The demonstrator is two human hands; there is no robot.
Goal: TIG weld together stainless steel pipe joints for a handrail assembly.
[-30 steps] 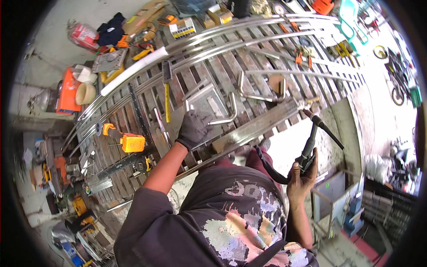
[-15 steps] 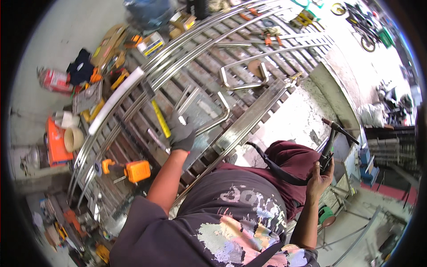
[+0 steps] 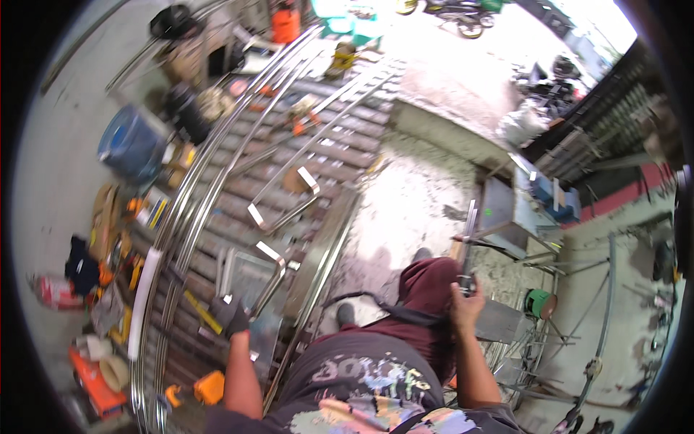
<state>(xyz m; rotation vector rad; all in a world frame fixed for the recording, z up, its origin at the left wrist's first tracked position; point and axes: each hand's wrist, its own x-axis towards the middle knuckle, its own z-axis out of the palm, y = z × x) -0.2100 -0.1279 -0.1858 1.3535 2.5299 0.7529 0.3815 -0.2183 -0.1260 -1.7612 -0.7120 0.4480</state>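
My left hand [image 3: 233, 316], in a dark grey glove, is closed over one end of a bent shiny metal tube [image 3: 269, 291] on the slatted metal bench [image 3: 307, 166]. A bright tip shows at the glove, though most of its fingers are hard to make out. Just left of it lies a hammer with a yellow handle [image 3: 203, 312]. Bare, my right hand [image 3: 468, 307] grips a welding torch [image 3: 468, 281] upright beside my knee. The torch's dark sheathed cable [image 3: 376, 298] loops across my lap. Farther along the bench sits another bent tube [image 3: 289, 211].
Long curved metal tubes [image 3: 189, 195] run along the bench's left side, with a white wrapped section [image 3: 145, 304]. An orange tool [image 3: 210, 388] lies near my left forearm. A blue container [image 3: 132, 145] stands far left. Metal frames [image 3: 571, 325] stand at right.
The view has swung right, so the bench appears farther left. The torch, tilted toward its head before, now points away from me. My left hand stays at the bent tube.
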